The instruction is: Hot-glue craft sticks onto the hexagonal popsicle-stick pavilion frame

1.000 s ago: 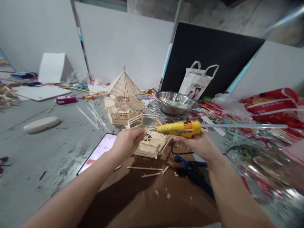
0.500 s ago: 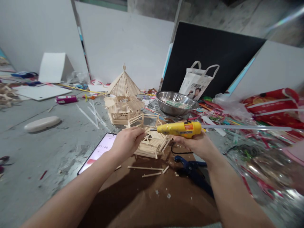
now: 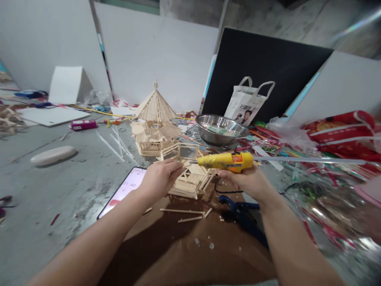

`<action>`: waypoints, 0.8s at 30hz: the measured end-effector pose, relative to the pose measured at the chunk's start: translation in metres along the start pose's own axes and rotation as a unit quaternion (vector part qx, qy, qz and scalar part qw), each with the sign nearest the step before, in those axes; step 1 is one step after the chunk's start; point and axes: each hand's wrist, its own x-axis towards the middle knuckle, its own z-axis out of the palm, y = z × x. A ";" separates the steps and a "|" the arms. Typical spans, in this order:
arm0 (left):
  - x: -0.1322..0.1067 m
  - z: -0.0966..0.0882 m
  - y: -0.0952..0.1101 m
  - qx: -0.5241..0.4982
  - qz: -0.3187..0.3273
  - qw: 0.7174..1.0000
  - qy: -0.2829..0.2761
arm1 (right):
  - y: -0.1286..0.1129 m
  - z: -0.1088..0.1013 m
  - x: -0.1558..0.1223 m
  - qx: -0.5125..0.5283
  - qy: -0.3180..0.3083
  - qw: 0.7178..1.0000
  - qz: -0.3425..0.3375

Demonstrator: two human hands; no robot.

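My right hand (image 3: pixel 244 178) is wrapped round a yellow hot glue gun (image 3: pixel 222 161). A long clear glue stick (image 3: pixel 306 159) juts from its back end, and its nozzle points left toward my other hand. Closed in a pinch, my left hand (image 3: pixel 162 174) is at the left side of a half-built wooden stick model (image 3: pixel 190 186) with open frames. Whatever lies between its fingertips is hidden. Behind stands a stick pavilion (image 3: pixel 154 123) with a pointed roof. Loose wooden sticks (image 3: pixel 182 211) lie in front on brown paper (image 3: pixel 184 246).
Blue-handled cutters (image 3: pixel 242 216) lie by my right forearm, and a phone (image 3: pixel 126 188) showing a timer is beside my left wrist. A metal bowl (image 3: pixel 222 137) of sticks sits behind, near a white bag (image 3: pixel 247 103). Scraps and plastic cover the right side.
The glue gun and my right hand have shifted very slightly to the right. My left hand stays almost in place at the model.
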 end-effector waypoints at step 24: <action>0.009 0.001 -0.002 -0.699 -0.341 0.621 0.093 | 0.003 0.015 -0.006 0.024 -0.039 0.999 0.010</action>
